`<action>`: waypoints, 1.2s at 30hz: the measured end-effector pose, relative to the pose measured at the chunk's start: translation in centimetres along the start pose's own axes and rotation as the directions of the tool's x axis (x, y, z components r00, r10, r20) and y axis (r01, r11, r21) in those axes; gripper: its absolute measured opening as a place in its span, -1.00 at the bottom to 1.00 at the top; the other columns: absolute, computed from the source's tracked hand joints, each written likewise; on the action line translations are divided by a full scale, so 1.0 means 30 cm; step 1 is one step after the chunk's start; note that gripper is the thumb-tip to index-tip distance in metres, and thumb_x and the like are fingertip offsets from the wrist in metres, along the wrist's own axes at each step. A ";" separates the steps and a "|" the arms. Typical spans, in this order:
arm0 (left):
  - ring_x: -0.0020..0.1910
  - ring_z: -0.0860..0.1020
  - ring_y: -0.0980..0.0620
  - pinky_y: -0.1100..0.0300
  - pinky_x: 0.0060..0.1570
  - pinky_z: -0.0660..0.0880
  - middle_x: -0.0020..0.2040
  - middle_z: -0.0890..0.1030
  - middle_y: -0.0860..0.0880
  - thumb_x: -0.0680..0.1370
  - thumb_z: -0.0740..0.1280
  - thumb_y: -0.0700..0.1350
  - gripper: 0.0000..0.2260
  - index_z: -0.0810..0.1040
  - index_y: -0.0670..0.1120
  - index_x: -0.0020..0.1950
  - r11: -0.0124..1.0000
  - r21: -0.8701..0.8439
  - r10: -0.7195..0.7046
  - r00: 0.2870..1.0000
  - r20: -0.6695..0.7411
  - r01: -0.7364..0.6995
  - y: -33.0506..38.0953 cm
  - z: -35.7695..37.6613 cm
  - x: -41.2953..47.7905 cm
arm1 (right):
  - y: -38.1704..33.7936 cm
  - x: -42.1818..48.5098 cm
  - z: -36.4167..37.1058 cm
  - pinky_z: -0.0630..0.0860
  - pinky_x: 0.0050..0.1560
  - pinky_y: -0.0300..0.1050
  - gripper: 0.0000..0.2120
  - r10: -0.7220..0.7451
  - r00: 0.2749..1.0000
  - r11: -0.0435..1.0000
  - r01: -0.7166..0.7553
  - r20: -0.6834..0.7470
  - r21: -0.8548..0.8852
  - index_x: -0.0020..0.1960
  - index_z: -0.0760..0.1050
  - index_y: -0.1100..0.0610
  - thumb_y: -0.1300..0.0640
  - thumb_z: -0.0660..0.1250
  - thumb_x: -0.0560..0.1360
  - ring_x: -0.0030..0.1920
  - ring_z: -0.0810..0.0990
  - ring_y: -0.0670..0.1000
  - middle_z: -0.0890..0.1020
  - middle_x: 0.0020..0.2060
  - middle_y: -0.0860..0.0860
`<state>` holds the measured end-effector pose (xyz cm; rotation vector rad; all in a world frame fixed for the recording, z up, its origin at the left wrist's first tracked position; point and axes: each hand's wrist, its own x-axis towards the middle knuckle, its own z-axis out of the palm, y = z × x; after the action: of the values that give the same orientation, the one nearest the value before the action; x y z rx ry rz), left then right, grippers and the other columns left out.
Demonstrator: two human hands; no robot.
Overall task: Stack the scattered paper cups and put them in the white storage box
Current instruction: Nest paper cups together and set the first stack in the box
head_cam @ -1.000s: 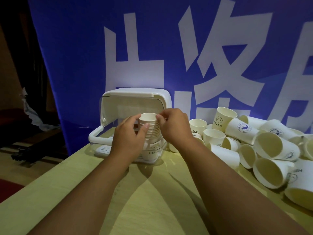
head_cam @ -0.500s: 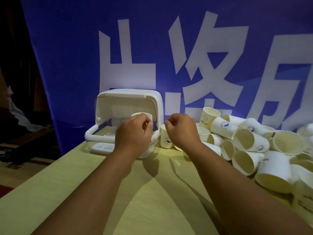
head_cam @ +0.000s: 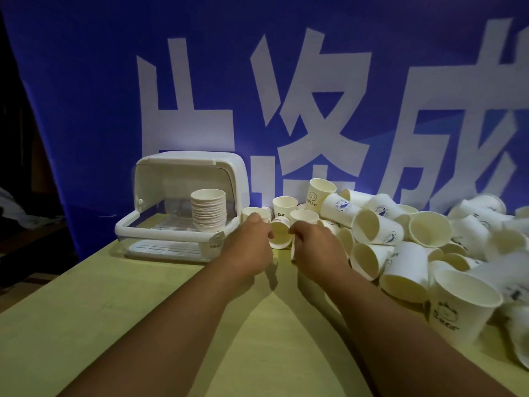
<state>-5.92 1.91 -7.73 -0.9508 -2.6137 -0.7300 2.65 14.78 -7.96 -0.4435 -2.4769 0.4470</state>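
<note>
The white storage box (head_cam: 183, 167) is sitting at the back left of the counter (head_cam: 128, 310), its lid swung up and open, and a stack of paper cups (head_cam: 209, 210) is standing upright inside it, on the right side of the slatted tray. Just right of the box, both hands are reaching forward side by side, close to each other. The left hand (head_cam: 252, 245) is curling its fingers against the left edge of a tipped cup (head_cam: 279, 237), which is lying on its side with its mouth facing the camera. The right hand (head_cam: 317, 247) is curling its fingers at the right edge of the same cup, and a sliver of white is showing beneath its knuckles. I cannot tell whether either hand is actually gripping or only touching. The loose paper cups (head_cam: 400, 239) are lying heaped across the right side of the counter, most on their sides and a few upright. A blue banner (head_cam: 86, 110) with large white characters is hanging behind everything.
</note>
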 end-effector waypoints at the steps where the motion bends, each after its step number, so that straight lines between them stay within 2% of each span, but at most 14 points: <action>1: 0.13 0.51 0.00 0.13 0.04 0.51 0.38 0.45 0.09 0.53 0.43 -0.25 -0.55 0.54 0.11 0.37 1.000 -0.010 0.012 1.000 0.009 -0.012 0.005 0.027 0.001 | 0.007 -0.012 0.010 0.57 -0.16 -0.06 -0.72 -0.022 0.998 0.997 0.025 0.051 -0.067 0.23 0.54 -0.10 0.15 0.24 0.58 -0.10 0.59 -0.01 0.64 -0.01 -0.04; 3: 0.36 0.47 -0.11 -0.01 0.22 0.49 0.55 0.32 0.11 0.52 0.44 -0.24 -0.36 0.36 0.16 0.52 0.999 -0.020 0.041 0.999 0.035 -0.040 0.007 0.073 0.005 | 0.016 -0.028 0.024 0.58 -0.08 -0.03 -0.67 -0.050 0.991 0.982 0.071 0.121 -0.176 0.28 0.51 -0.10 0.13 0.23 0.56 -0.01 0.61 0.05 0.64 0.06 -0.01; 5: 0.52 0.34 -0.15 -0.10 0.36 0.40 0.63 0.22 0.09 0.57 0.39 -0.17 -0.33 0.21 0.19 0.60 0.999 -0.008 0.043 0.994 0.105 -0.042 -0.003 0.101 0.022 | 0.026 -0.033 0.030 0.57 -0.04 -0.02 -0.68 -0.043 0.987 0.973 0.076 0.152 -0.218 0.28 0.51 -0.10 0.11 0.22 0.56 0.02 0.60 0.06 0.62 0.07 0.00; 7: 0.58 0.23 -0.13 -0.13 0.44 0.33 0.67 0.07 0.11 0.59 0.36 -0.23 -0.31 0.16 0.15 0.63 0.995 0.077 0.057 0.984 0.168 -0.071 -0.015 0.120 0.044 | 0.035 -0.031 0.030 0.54 -0.01 -0.03 -0.68 -0.028 0.989 0.969 0.062 0.144 -0.240 0.28 0.51 -0.08 0.10 0.21 0.56 0.03 0.59 0.06 0.60 0.07 0.00; 9: 0.58 0.24 -0.12 -0.13 0.43 0.36 0.68 0.01 0.12 0.56 0.37 -0.28 -0.30 0.19 0.08 0.62 0.985 0.141 0.073 0.985 0.158 -0.095 -0.021 0.132 0.058 | 0.041 -0.027 0.027 0.48 -0.06 -0.06 -0.68 -0.020 0.996 0.963 0.044 0.091 -0.265 0.25 0.51 -0.05 0.12 0.21 0.53 -0.02 0.57 0.06 0.59 0.04 0.00; 11: 0.56 0.27 -0.13 -0.12 0.41 0.38 0.67 0.06 0.09 0.51 0.42 -0.29 -0.25 0.19 0.05 0.62 0.988 0.127 0.069 0.991 0.114 -0.083 -0.022 0.144 0.062 | 0.041 -0.021 0.018 0.41 -0.13 -0.07 -0.72 -0.006 0.999 0.957 0.016 0.036 -0.289 0.16 0.51 -0.02 0.15 0.22 0.48 -0.14 0.50 0.05 0.59 -0.03 0.00; 13: 0.54 0.29 -0.12 -0.10 0.39 0.40 0.66 0.10 0.08 0.48 0.44 -0.32 -0.21 0.18 0.04 0.62 0.990 0.111 0.074 0.994 0.083 -0.083 -0.027 0.159 0.063 | 0.042 -0.016 0.007 0.46 -0.12 -0.07 -0.78 0.012 1.000 0.957 -0.012 0.000 -0.290 0.09 0.51 0.00 0.16 0.25 0.47 -0.18 0.49 0.03 0.60 -0.06 -0.01; 15: 0.51 0.34 -0.09 -0.05 0.35 0.45 0.64 0.14 0.08 0.49 0.38 -0.36 -0.23 0.18 0.04 0.62 0.991 0.093 0.089 0.995 0.048 -0.093 -0.035 0.162 0.066 | 0.047 -0.013 -0.008 0.54 -0.12 -0.07 -0.82 0.038 0.998 0.960 -0.050 -0.047 -0.276 0.06 0.52 0.00 0.14 0.30 0.47 -0.20 0.54 0.01 0.62 -0.10 -0.02; 18: 0.38 0.46 -0.06 0.01 0.21 0.51 0.56 0.25 0.11 0.51 0.36 -0.34 -0.30 0.23 0.08 0.58 0.991 0.079 0.109 0.994 -0.026 -0.107 -0.033 0.138 0.062 | 0.059 -0.012 -0.036 0.47 -0.27 -0.12 -0.91 0.075 0.988 0.964 -0.106 -0.136 -0.242 -0.05 0.50 0.00 0.11 0.31 0.44 -0.27 0.51 0.00 0.60 -0.20 -0.05; 22: 0.29 0.51 -0.06 0.05 0.17 0.53 0.51 0.34 0.11 0.55 0.40 -0.22 -0.42 0.33 0.03 0.54 0.996 0.020 0.094 0.988 -0.125 -0.092 -0.021 0.075 0.041 | 0.057 -0.018 -0.066 0.62 -0.16 0.00 -0.89 0.115 0.981 0.982 -0.135 -0.156 -0.130 -0.03 0.55 0.04 0.07 0.30 0.47 -0.19 0.59 0.04 0.62 -0.18 -0.03; 28: 0.16 0.54 0.00 0.09 0.06 0.50 0.32 0.51 0.10 0.58 0.43 0.00 -0.61 0.54 0.01 0.40 0.992 -0.048 0.103 0.960 -0.259 -0.119 -0.010 -0.088 0.013 | 0.049 -0.018 -0.075 0.60 -0.15 0.05 -0.91 0.110 0.970 0.994 -0.108 -0.215 0.018 0.01 0.52 0.01 0.04 0.26 0.61 -0.19 0.57 0.02 0.62 -0.16 -0.05; 30: 0.06 0.52 0.06 0.11 -0.02 0.47 0.23 0.56 0.10 0.60 0.41 -0.01 -0.74 0.64 0.01 0.28 0.985 -0.084 0.116 0.945 -0.307 -0.149 -0.025 -0.131 0.000 | 0.040 -0.017 -0.071 0.59 -0.16 0.06 -0.91 0.123 0.962 0.992 -0.113 -0.243 0.055 0.01 0.47 -0.01 0.00 0.22 0.64 -0.19 0.56 0.03 0.62 -0.15 -0.05; 32: 0.04 0.53 0.03 0.09 -0.04 0.47 0.17 0.59 0.08 0.62 0.39 -0.03 -0.83 0.67 -0.01 0.18 0.980 -0.113 0.115 0.931 -0.345 -0.162 -0.050 -0.166 -0.010 | 0.028 -0.016 -0.066 0.58 -0.18 0.03 -0.91 0.131 0.957 0.989 -0.109 -0.258 0.098 0.00 0.42 -0.05 -0.03 0.19 0.65 -0.18 0.56 0.03 0.63 -0.13 -0.04; 36: 0.05 0.57 -0.09 0.04 -0.05 0.51 0.17 0.62 -0.01 0.65 0.34 -0.10 -0.82 0.68 -0.10 0.17 0.977 -0.100 0.125 0.889 -0.441 -0.187 -0.100 -0.213 -0.011 | -0.010 0.005 -0.063 0.64 -0.13 0.09 -0.96 0.141 0.951 0.978 -0.092 -0.275 0.185 0.03 0.39 -0.09 -0.01 0.20 0.65 -0.06 0.59 0.04 0.60 -0.04 -0.05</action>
<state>-7.17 -3.69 -3.60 -0.9008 -2.0963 -0.9669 3.60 14.99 -6.30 -0.5458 -2.1201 0.5929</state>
